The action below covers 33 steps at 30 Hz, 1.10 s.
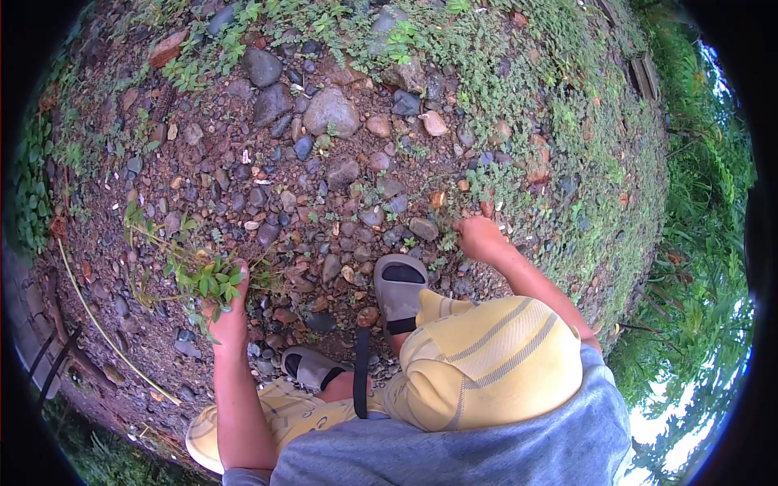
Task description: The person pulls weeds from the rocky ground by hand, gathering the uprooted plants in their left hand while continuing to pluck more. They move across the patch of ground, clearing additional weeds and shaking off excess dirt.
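My left hand [228,312] is closed around a bunch of uprooted weeds [212,279], held above the stony soil left of my feet. Green leaves stick up past the thumb, and thin stems trail out to both sides. Down at the ground on the right, my right hand [480,237] has its fingers bent together among small low weeds [447,240]. What those fingers grip, if anything, is too small to make out. A grey stone [423,228] lies just left of that hand.
My sandals [400,283] stand on gravel between my hands. Larger stones, including a big pale one [332,112], lie ahead. Low green ground cover [559,105] spreads over the right side. A long thin stalk [113,332] lies at left, and leafy bushes [705,186] border the right.
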### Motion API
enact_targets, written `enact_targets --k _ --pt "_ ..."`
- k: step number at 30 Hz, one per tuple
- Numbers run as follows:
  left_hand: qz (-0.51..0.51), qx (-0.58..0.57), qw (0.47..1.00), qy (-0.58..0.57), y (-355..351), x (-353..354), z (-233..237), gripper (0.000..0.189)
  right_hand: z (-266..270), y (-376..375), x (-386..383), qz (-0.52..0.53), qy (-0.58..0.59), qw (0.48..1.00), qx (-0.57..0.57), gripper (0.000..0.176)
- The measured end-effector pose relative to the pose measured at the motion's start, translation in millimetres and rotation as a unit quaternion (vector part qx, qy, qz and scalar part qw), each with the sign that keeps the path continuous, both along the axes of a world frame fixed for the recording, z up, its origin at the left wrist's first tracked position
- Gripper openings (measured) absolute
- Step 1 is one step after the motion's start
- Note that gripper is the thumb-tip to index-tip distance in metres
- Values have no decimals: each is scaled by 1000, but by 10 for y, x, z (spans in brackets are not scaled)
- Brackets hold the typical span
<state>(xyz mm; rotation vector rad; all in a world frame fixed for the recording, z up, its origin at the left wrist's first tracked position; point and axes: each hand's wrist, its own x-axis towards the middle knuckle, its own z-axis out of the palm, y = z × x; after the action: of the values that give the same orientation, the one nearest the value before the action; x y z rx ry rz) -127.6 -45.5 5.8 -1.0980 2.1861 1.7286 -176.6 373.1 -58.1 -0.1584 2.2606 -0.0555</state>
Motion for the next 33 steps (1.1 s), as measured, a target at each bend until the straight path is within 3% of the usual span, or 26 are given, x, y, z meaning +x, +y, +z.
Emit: enact_targets --k 1,6,8,11,14,15,18,23,26,29,33 --pt "1 0 1000 -4 -1 -4 -3 45 121 -39 -31 -3 -26 999 18 28" --pt "-1 30 1000 0 39 -31 -17 45 403 127 -645 -130 93 984 77 28" --pt "-18 42 999 18 66 -41 -17 47 185 331 -829 -91 193 971 106 29" --pt "-25 35 999 25 63 -33 -37 46 -142 476 -1082 -109 108 969 194 47" --pt "-11 38 999 5 21 -6 -25 45 -184 348 -995 -104 115 961 228 83" --pt "-9 28 1000 5 1 8 -28 43 -224 370 -1001 -124 82 965 218 102" --pt "-6 11 1000 14 -56 24 -50 38 -265 466 -1013 -148 67 964 211 97" --pt "-2 5 1000 16 -28 -12 -33 37 -300 543 -1097 -108 58 971 206 60" --pt "-14 -10 1000 5 -8 -27 -34 37 -318 448 -1029 -93 70 969 217 57" --pt "-9 36 999 5 0 -33 -42 53 -329 473 -972 -105 62 969 214 55" --pt "-10 29 999 -10 -13 -31 -32 50 -252 388 -1056 -84 -2 973 215 47"
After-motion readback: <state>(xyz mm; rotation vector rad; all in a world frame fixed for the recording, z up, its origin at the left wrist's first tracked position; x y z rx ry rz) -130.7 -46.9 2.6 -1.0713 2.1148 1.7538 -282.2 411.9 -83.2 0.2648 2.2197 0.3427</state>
